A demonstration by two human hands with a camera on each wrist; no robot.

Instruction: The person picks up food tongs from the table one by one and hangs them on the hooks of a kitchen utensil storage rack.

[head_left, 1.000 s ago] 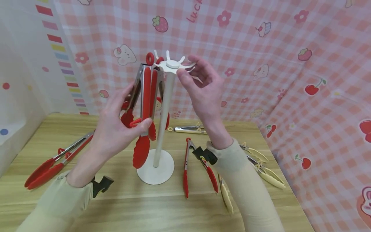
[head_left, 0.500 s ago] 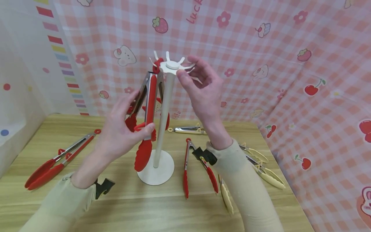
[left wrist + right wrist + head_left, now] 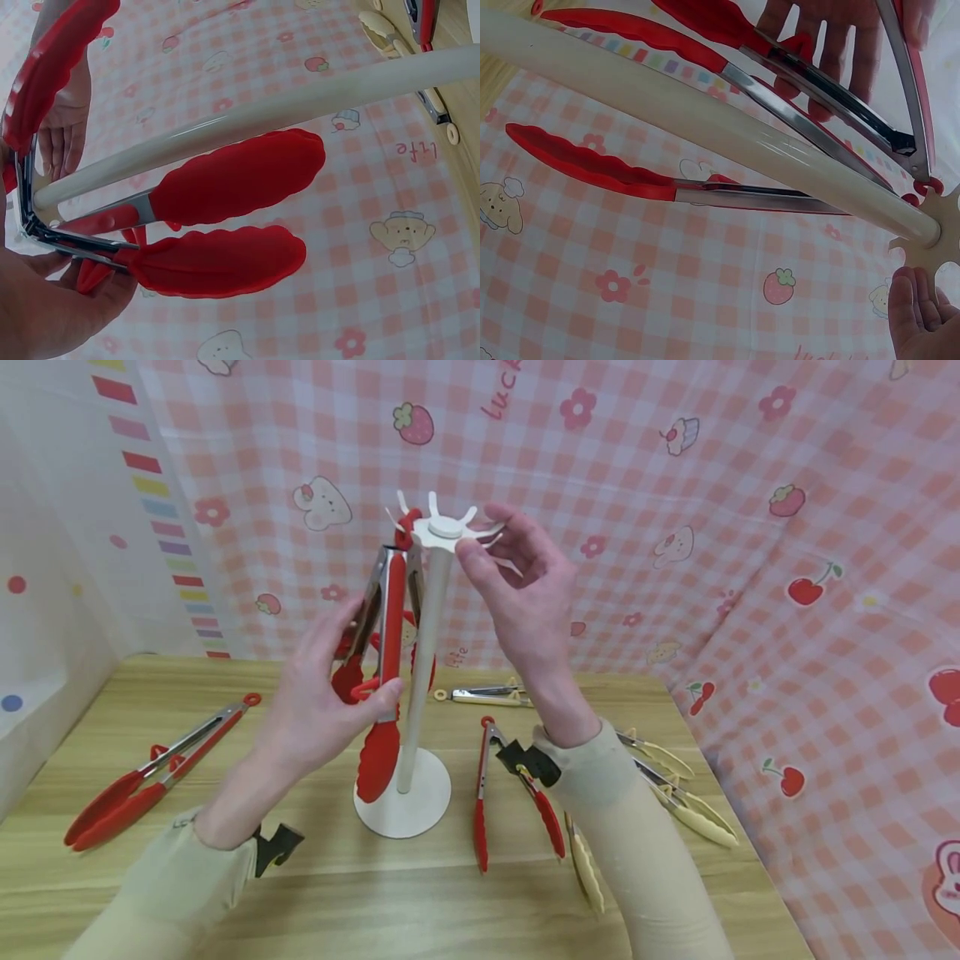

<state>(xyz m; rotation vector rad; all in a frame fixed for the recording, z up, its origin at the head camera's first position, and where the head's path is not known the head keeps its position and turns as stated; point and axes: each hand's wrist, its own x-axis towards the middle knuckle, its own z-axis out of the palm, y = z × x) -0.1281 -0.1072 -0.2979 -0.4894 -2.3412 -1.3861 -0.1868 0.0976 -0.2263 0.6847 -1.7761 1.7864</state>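
My left hand (image 3: 315,702) holds a pair of red-headed metal tongs (image 3: 391,618), thumb on one arm and fingers behind the other. The tongs hang head down, arms spread, with their red ring at a hook on the left of the white stand (image 3: 424,668). Behind them, in the right wrist view, another pair of red tongs (image 3: 592,166) hangs from the stand's hooked top (image 3: 928,251). On the right side of that top, my right hand (image 3: 525,585) grips a hook between thumb and fingers. The held tongs partly cover the hanging pair in the head view.
Red tongs (image 3: 157,777) lie at the table's left, and another red pair (image 3: 551,818) lies spread right of the round base (image 3: 427,814). Cream tongs lie behind the stand (image 3: 487,697), near the right sleeve (image 3: 585,872) and at the right edge (image 3: 701,822). A checked cloth (image 3: 630,485) hangs behind.
My left hand has moved slightly right and down, bringing the tongs' ring from left of the stand's top onto its hook side. The right hand has kept its grip on the stand.
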